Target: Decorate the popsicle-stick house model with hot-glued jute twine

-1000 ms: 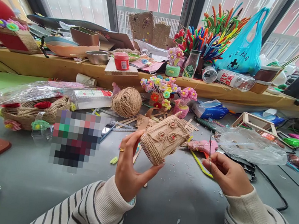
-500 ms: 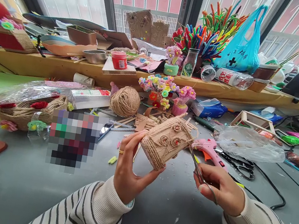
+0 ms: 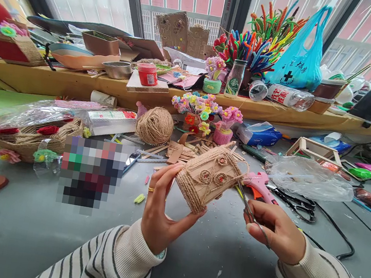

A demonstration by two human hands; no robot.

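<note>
Drawn inward, a slim metal tool pinched in the right hand meets the twine-trimmed craft, gripped between the left hand's thumb and fingers, apparently for steadiness.

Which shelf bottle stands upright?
The glass bottle with the green logo, beside the mint-green pot; the plastic bottle with the red label lies on its side.

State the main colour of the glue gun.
The glue gun is mainly pink, shown best in the head view.
</note>
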